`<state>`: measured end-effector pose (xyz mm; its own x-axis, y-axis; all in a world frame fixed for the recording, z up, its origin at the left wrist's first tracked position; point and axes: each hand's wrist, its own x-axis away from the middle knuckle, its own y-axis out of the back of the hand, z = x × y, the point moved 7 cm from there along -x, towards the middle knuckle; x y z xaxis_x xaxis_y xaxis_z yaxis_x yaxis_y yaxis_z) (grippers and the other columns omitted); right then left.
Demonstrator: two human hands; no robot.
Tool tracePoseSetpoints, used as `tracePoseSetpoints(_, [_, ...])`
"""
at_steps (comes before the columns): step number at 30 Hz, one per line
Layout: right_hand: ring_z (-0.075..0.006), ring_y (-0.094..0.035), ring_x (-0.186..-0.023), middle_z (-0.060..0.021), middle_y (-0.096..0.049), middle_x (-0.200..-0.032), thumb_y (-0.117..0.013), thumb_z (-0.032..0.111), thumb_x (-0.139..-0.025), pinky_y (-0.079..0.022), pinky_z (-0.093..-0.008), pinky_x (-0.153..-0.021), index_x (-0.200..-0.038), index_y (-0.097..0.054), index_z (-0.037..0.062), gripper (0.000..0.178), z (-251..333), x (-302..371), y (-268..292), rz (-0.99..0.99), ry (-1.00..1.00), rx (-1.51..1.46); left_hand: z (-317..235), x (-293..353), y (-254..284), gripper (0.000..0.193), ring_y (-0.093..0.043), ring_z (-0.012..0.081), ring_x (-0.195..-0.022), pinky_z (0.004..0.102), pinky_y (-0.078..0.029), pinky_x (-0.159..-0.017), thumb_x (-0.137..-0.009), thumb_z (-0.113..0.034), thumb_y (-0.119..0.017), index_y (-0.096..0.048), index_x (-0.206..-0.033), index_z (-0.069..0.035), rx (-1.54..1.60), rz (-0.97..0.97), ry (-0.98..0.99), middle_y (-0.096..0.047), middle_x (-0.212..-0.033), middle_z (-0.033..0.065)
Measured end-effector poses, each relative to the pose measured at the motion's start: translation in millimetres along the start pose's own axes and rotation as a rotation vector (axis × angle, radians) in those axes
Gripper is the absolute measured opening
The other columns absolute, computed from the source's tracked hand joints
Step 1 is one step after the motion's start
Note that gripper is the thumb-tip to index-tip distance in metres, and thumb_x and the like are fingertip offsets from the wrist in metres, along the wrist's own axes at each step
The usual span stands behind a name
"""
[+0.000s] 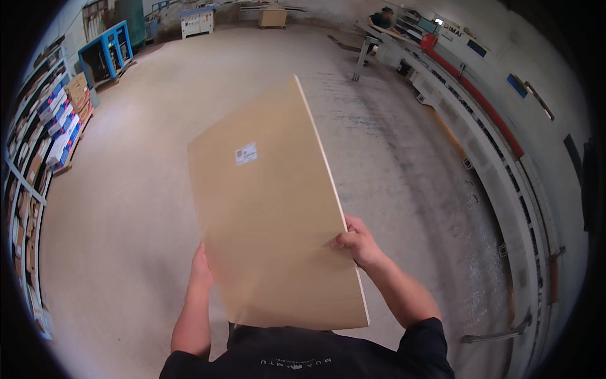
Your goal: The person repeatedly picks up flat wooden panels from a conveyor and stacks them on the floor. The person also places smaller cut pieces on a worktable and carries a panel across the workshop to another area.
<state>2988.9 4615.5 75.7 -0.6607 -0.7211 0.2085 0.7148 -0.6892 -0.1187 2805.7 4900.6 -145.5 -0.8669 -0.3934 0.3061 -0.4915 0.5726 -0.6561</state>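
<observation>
A large flat tan board (271, 215) with a pale edge is held out in front of my body, tilted, its near end close to my dark shirt. A small white label (246, 153) is stuck on its upper face. My right hand (357, 242) grips the right edge, thumb over the top face and fingers around the side. At the left edge, my left hand (201, 268) is closed against the board; most of its fingers are hidden beneath.
Along the right runs a long machine (486, 151) with a red rail; a person (382, 20) works at its far end. Shelving (31, 183) and stacked boxes (60, 123) stand left, beside a blue-framed unit (107, 54). A white cabinet (197, 23) and brown box (273, 18) are far ahead.
</observation>
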Motion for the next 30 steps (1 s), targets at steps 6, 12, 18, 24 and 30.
tracePoseSetpoints(6, [-0.0172,-0.058,-0.097,-0.0076,-0.062,-0.109,-0.051,-0.001,-0.069,-0.048,-0.0305,-0.083,-0.123,-0.053,-0.003,0.055,23,-181,33,0.17,-0.01,-0.016,-73,-110,20,0.055,-0.049,0.0308,-0.126,0.0434,-0.04,-0.105,-0.097,-0.028,-0.049,-0.036,-0.143,-0.002,0.013,-0.081,-0.154,-0.048,-0.14,0.0146])
tracePoseSetpoints(12, [-0.0192,-0.052,-0.118,-0.0106,-0.055,-0.131,-0.057,0.027,-0.093,-0.04,-0.0347,-0.102,-0.137,-0.046,-0.0002,0.053,34,-375,105,0.174,0.014,0.013,-193,-238,-47,0.055,-0.053,0.0271,-0.119,0.0399,-0.043,-0.1,-0.093,-0.026,-0.059,-0.041,-0.136,0.004,-0.34,-0.173,-0.576,-0.053,-0.132,0.0143])
tracePoseSetpoints(18, [-0.0232,-0.039,-0.132,-0.0129,-0.04,-0.148,-0.034,0.056,-0.1,-0.026,-0.0359,-0.112,-0.145,-0.036,0.0005,0.072,32,-557,173,-0.406,-0.282,-0.077,-264,-330,-131,0.054,-0.055,0.0201,-0.112,0.0345,-0.044,-0.096,-0.093,-0.03,-0.062,-0.046,-0.129,0.007,-0.594,-0.182,-0.767,-0.058,-0.123,0.0127])
tracePoseSetpoints(24, [-0.027,-0.049,-0.121,-0.0204,-0.055,-0.129,-0.023,0.045,-0.104,-0.034,-0.0383,-0.103,-0.13,-0.047,-0.0087,0.065,54,-694,184,-0.466,0.105,-0.097,-321,-503,-99,0.05,-0.055,0.0193,-0.111,0.0338,-0.043,-0.096,-0.097,-0.035,-0.056,-0.048,-0.126,0.006,-0.664,-0.164,-0.831,-0.058,-0.121,0.0119])
tracePoseSetpoints(30, [-0.0227,-0.048,-0.07,-0.0179,-0.057,-0.074,-0.034,0.036,-0.104,-0.043,-0.0414,-0.066,-0.082,-0.052,-0.0032,0.048,142,-738,176,-0.389,0.278,0.432,-295,-715,-21,0.068,-0.05,0.0241,-0.122,0.0346,-0.04,-0.103,-0.1,-0.053,-0.038,-0.041,-0.139,0.003,-0.197,-0.602,-0.428,-0.05,-0.137,0.0126])
